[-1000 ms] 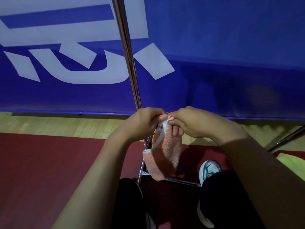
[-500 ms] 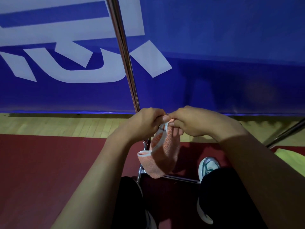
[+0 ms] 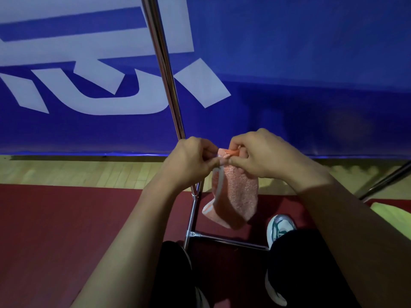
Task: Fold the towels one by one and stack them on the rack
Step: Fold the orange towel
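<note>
We pinched the towel's (image 3: pixel 233 196) top edge with our left hand (image 3: pixel 189 163) and right hand (image 3: pixel 262 156), close together; it hung below them, beside the rack pole (image 3: pixel 164 70).

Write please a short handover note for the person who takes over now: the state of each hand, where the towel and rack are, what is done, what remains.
Left hand: pinches the top edge of the pink towel.
Right hand: pinches the same edge, close beside the left.
Towel: hangs in the air in front of the metal rack, partly folded, not on it.
Done: towel picked up, folding begun.
Left: finish the fold and stack it on the rack. A yellow-green cloth lies at the right edge.
</note>
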A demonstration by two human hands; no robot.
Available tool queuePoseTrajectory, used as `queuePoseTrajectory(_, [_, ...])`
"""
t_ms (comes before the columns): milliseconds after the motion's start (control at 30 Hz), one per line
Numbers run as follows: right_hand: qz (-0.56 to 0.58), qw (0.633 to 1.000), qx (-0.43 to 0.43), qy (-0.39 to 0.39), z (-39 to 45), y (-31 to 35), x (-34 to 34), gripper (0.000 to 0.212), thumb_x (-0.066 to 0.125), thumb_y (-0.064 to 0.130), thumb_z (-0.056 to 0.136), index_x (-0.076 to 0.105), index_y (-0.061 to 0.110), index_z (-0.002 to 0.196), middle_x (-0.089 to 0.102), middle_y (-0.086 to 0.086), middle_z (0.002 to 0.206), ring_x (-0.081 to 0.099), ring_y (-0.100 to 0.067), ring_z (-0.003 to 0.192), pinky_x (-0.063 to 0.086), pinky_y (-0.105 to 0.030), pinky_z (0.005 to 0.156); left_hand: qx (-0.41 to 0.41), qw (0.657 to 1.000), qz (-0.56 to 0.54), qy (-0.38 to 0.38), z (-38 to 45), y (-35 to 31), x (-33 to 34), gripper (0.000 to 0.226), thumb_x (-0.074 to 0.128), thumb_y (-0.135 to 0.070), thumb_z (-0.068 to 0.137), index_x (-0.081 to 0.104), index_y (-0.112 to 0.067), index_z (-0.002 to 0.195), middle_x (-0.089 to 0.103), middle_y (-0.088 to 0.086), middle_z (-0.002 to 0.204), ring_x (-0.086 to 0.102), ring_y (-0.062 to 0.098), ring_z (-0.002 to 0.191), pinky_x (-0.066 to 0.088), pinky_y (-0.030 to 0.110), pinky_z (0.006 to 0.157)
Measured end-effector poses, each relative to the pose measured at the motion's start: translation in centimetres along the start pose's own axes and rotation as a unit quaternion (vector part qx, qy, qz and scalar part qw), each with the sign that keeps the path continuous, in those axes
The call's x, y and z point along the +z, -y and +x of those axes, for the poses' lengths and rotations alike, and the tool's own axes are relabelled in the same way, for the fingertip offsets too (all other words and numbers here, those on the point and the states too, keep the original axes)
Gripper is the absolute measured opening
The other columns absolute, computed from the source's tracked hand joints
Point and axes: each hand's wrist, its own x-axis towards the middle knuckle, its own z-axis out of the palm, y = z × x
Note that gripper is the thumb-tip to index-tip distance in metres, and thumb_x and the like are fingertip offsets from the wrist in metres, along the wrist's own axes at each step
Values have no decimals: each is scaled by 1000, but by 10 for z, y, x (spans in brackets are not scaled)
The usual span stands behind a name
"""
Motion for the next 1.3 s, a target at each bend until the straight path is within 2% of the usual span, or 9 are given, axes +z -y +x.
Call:
queuePoseTrajectory(167, [8, 996, -20, -85, 3, 2, 3, 22, 73, 56, 86, 67, 36, 80, 54, 11, 83, 51, -11, 85, 37, -27, 56, 40, 999, 27, 22, -2, -2, 5, 41, 57, -49, 102, 70, -13, 86, 63, 3, 65, 58, 15, 60, 48, 36, 58])
queuePoseTrajectory(267, [22, 995, -33, -90, 3, 2, 4, 22, 74, 54, 86, 73, 32, 85, 51, 11, 94, 40, -13, 100, 48, -34, 67, 48, 998, 10, 31, -1, -4, 8, 50, 48, -60, 95, 68, -15, 93, 71, 4, 77, 67, 22, 75, 56, 46, 70])
queuePoseTrajectory(367, [26, 996, -45, -67, 2, 1, 4, 20, 72, 52, 88, 70, 32, 85, 60, 11, 84, 46, -15, 97, 45, -37, 76, 52, 999, -5, 13, -1, -4, 5, 36, 65, -52, 95, 72, -17, 98, 74, 1, 85, 70, 20, 82, 57, 44, 74])
queuePoseTrajectory(467, [21, 997, -33, -62, 2, -1, 4, 22, 71, 49, 90, 65, 30, 82, 62, 10, 71, 56, -9, 73, 36, -29, 63, 54, 998, 15, -11, -1, -2, 5, 29, 76, -48, 89, 73, -20, 96, 74, -2, 84, 69, 19, 81, 58, 44, 72])
queuePoseTrajectory(600, [28, 998, -27, -40, 0, -2, 5, 17, 70, 48, 91, 72, 30, 91, 69, 10, 79, 63, -10, 73, 49, -30, 58, 45, 999, 28, 0, 0, -5, 5, 50, 55, -67, 82, 79, -24, 90, 74, -1, 73, 69, 19, 70, 57, 45, 63])
queuePoseTrajectory(733, [2, 999, -30, -30, -1, -3, 2, 16, 71, 51, 90, 74, 37, 96, 67, 14, 81, 59, -6, 75, 38, -24, 56, 53, 998, 34, 22, -2, -9, 4, 34, 58, -52, 93, 81, -27, 90, 73, -2, 71, 69, 18, 69, 57, 45, 61])
queuePoseTrajectory(933, [-34, 998, -25, -39, -2, -1, 3, 17, 70, 52, 89, 75, 36, 94, 71, 10, 85, 62, -14, 77, 41, -28, 60, 75, 994, 65, 50, -5, -12, 8, 22, 63, -36, 101, 79, -23, 93, 57, -8, 66, 58, 21, 63, 55, 45, 61])
queuePoseTrajectory(1133, [-57, 997, -13, -54, -2, -3, 4, 17, 65, 48, 92, 72, 34, 86, 68, 9, 80, 61, -17, 76, 37, -28, 59, 56, 993, 75, 78, -9, -21, 14, 24, 53, -30, 103, 71, -16, 98, 68, 8, 81, 64, 32, 74, 54, 46, 64])
queuePoseTrajectory(1300, [-15, 998, 2, -68, 2, -3, 5, 19, 68, 45, 88, 66, 35, 72, 62, 14, 66, 55, -7, 65, 33, -25, 54, 12, 990, 8, 141, -11, -28, 9, 27, 49, -24, 92, 63, -14, 113, 72, 9, 94, 68, 28, 87, 57, 49, 79])
